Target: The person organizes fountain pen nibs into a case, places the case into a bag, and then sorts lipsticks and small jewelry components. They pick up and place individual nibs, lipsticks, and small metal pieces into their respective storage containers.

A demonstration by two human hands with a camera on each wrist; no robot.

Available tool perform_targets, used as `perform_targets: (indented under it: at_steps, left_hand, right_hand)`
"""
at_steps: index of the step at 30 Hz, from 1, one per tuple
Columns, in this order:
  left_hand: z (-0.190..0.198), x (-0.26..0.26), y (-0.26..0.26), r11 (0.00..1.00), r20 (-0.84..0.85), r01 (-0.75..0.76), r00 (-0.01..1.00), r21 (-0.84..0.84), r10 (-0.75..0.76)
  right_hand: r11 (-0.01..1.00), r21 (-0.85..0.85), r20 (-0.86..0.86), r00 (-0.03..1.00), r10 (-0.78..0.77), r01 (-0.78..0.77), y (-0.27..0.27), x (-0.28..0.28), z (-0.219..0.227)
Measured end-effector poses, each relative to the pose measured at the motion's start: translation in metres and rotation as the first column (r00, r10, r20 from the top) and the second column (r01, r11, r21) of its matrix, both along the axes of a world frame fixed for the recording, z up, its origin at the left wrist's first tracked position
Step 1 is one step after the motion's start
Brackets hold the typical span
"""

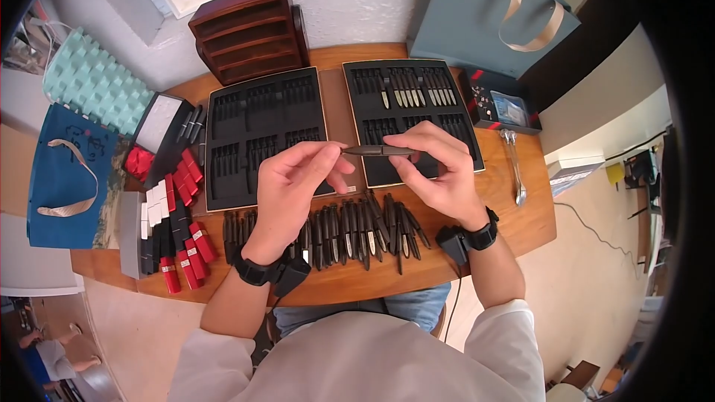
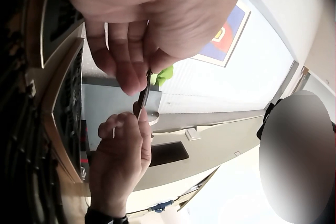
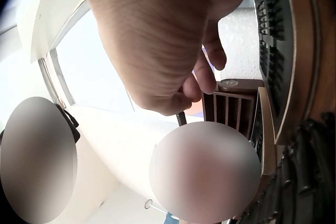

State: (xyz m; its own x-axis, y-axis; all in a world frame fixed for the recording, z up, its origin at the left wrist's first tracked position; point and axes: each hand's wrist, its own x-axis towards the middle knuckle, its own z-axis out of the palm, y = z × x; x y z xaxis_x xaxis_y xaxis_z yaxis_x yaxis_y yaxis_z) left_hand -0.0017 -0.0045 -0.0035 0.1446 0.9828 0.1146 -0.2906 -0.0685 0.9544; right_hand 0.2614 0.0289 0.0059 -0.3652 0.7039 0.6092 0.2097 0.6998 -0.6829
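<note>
Between both hands, above the desk, a slim dark pen lies roughly level in the head view. The left hand pinches its left end with thumb and fingertips. The right hand pinches the other end between thumb and forefinger. In the left wrist view the same pen bridges the two hands; in the right wrist view only a short dark piece shows below the fingers. Beneath the hands lies a row of similar dark pens, several with pale strips. Behind them, a left tray and right tray hold more pens in slots.
Red, white and black small boxes cluster at the left beside a blue gift bag. A dark wooden rack and a grey paper bag stand at the back. Spoons lie near the desk's right edge.
</note>
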Motion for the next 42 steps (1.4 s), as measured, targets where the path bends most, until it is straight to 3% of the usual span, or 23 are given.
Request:
perform_targets:
  at_steps: [10, 12, 18, 20, 22, 24, 27, 38, 42]
  left_hand:
    - [0.0, 0.002, 0.0, 1.0, -0.01, 0.001, 1.0, -0.012, -0.001]
    - [0.001, 0.004, -0.001, 0.996, -0.11, -0.005, 0.994, -0.084, -0.005]
    - [-0.002, 0.002, 0.0, 0.988, -0.151, -0.011, 0.988, -0.155, -0.013]
    - [-0.001, 0.003, 0.002, 0.987, -0.113, -0.047, 0.993, -0.153, 0.03]
    - [0.001, 0.001, 0.002, 0.984, -0.08, -0.083, 0.994, -0.16, 0.071]
    - [0.004, -0.001, 0.003, 0.988, -0.064, -0.059, 0.997, -0.143, 0.05]
    - [0.004, 0.0, 0.001, 0.991, -0.066, -0.031, 0.998, -0.127, 0.023]
    - [0.004, -0.002, 0.001, 0.992, -0.111, -0.002, 0.994, -0.126, -0.012]
    - [0.006, -0.001, 0.0, 0.99, -0.101, -0.007, 0.995, -0.138, -0.007]
  right_hand:
    - [0.999, -0.035, 0.037, 0.999, 0.034, -0.033, -0.001, -0.001, 0.001]
    - [0.999, 0.003, 0.042, 0.998, 0.041, -0.041, 0.0, -0.004, -0.004]
    - [0.987, 0.147, 0.159, 0.986, 0.041, -0.065, 0.007, -0.007, -0.001]
    - [0.956, 0.293, 0.24, 0.969, -0.055, -0.019, 0.016, -0.008, 0.009]
    - [0.941, 0.303, 0.323, 0.913, -0.249, 0.149, 0.03, -0.008, 0.022]
    - [0.894, 0.364, 0.463, 0.782, -0.418, 0.262, 0.057, -0.004, 0.025]
    - [0.885, 0.377, 0.513, 0.734, -0.445, 0.273, 0.092, -0.003, 0.017]
    - [0.906, 0.341, 0.66, 0.623, -0.421, 0.251, 0.12, -0.022, -0.008]
    - [0.948, 0.265, 0.711, 0.628, -0.317, 0.179, 0.123, -0.015, -0.001]
